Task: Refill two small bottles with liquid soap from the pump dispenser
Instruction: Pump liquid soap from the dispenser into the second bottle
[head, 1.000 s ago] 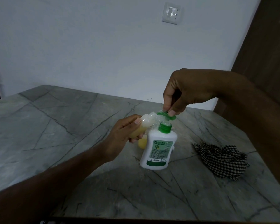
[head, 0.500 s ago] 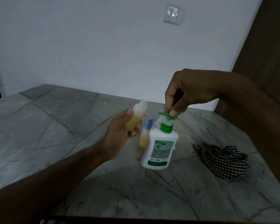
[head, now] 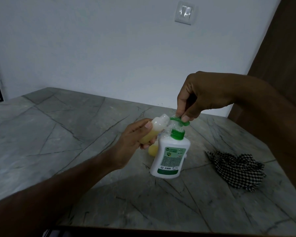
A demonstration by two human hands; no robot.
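Soap refilling has resumed at the spout: half a second ago the small clear plastic bottle (head: 156,128), partly full of yellow liquid, was held upright and away from the pump, and it is now tilted with its open neck brought back against the nozzle of the green pump head (head: 230,120). The left hand (head: 135,139) grips this bottle around its lower half, thumb on top and fingers curled beneath. The right hand (head: 200,96) has not moved, its thumb and fingertips pinched down on the pump head of the white plastic dispenser with green collar and label (head: 171,154), which stands upright on the grey veined stone counter (head: 58,134).

A second small bottle of yellow liquid (head: 152,150) stands on the counter just behind the dispenser and below the left hand; only its rounded base shows, the rest being hidden. Whether soap is flowing at the nozzle cannot be made out. A crumpled black-and-white checked cloth (head: 237,168) lies to the right, apart from the dispenser.
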